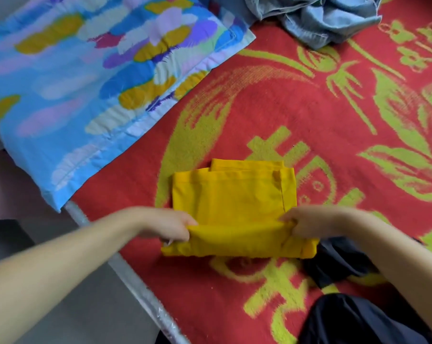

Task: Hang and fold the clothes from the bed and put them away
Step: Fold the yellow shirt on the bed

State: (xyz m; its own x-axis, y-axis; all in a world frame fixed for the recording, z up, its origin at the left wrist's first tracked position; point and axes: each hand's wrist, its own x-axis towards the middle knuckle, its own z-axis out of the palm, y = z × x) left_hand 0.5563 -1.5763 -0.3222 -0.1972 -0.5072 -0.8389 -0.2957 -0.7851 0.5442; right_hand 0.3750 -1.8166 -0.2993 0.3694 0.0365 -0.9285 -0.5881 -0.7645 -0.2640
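Note:
A yellow garment (232, 194) lies partly folded on the red and green bedspread (309, 108), in the lower middle of the head view. My left hand (167, 225) grips its near left edge. My right hand (306, 222) grips its near right edge. Between the two hands the near edge is lifted and rolled over into a fold. A crumpled pale denim garment (321, 18) sits at the far end of the bed. A dark garment (334, 264) lies just right of the yellow one, under my right forearm.
A pillow with a blue, yellow and purple print (90, 78) lies at the upper left of the bed. The bed's metal side rail (135, 284) runs along the left, with grey floor beyond it. More dark cloth (353, 321) sits at the bottom right.

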